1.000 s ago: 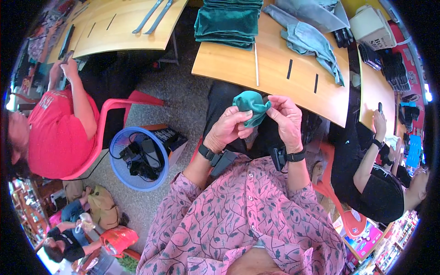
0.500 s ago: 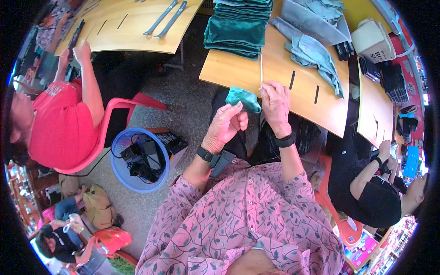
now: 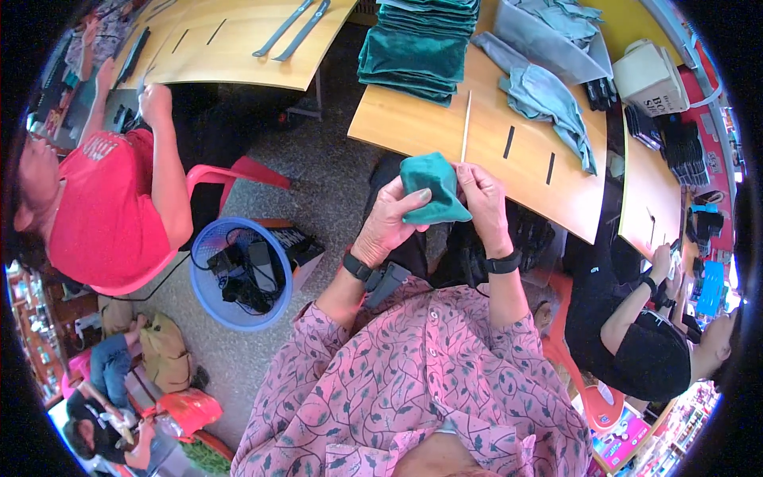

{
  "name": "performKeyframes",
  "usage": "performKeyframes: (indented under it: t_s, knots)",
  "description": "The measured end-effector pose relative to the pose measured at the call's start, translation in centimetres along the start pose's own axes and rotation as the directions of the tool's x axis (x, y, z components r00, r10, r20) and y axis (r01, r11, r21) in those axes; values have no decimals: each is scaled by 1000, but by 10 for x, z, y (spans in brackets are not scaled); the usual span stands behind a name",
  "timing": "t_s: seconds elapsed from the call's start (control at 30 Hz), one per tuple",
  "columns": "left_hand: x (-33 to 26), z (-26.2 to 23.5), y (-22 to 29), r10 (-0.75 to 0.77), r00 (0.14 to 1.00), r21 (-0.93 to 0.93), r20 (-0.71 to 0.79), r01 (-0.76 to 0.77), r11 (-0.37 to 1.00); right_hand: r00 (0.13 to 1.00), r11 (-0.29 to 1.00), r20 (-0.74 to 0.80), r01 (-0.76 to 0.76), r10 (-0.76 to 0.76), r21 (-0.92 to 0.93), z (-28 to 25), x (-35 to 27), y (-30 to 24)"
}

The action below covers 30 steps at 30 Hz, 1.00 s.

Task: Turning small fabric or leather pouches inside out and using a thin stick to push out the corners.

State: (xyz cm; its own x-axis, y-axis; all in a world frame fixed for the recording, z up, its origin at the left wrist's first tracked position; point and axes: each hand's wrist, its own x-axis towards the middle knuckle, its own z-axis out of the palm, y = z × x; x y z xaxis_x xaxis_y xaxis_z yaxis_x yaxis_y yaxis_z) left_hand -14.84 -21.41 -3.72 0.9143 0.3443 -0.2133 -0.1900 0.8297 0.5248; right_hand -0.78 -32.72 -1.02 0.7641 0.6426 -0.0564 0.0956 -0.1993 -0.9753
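Held a small teal velvet pouch [image 3: 430,189] in the left hand [image 3: 391,219], fingers [image 3: 413,199] wrapped around its lower half, thumb pressed across the front. Pinched its right edge with the right hand [image 3: 480,197], fingers narrow, close against the fabric. Kept just before the near edge of the wooden desk [image 3: 413,127], below a thin wooden stick [image 3: 466,127]. Stacked farther back: folded teal cloths [image 3: 417,48]. Left of the knees, a blue basket [image 3: 238,274] on the floor.
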Motion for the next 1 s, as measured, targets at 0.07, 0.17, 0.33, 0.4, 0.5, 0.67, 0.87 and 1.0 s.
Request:
performKeyframes:
  t_s: [0.07,0.17,0.33,0.4,0.5,0.67,0.87,1.0]
  knots:
    - [0,4,0,-11,1000,13,3,11,1000,966,939,178,-231,189,255,-1,-2,-6]
    - [0,18,1,-6,998,32,-68,8,999,950,909,244,-270,197,318,2,-4,-14]
    - [-5,7,1,-131,983,44,130,126,991,981,908,126,-183,145,377,10,3,1]
    - [-6,1,-7,-166,949,4,269,171,985,986,918,91,-165,142,360,15,4,5]
    - [-10,10,-12,-225,896,-48,383,262,964,976,901,134,-209,170,380,20,3,10]
    - [-16,15,-9,-258,877,-96,405,322,942,983,914,122,-176,140,365,23,2,15]
    - [-19,17,-5,-361,863,234,353,292,927,972,934,150,-220,183,281,20,1,21]
    - [-14,15,-8,-337,880,131,333,311,941,977,947,119,-201,176,250,17,3,29]
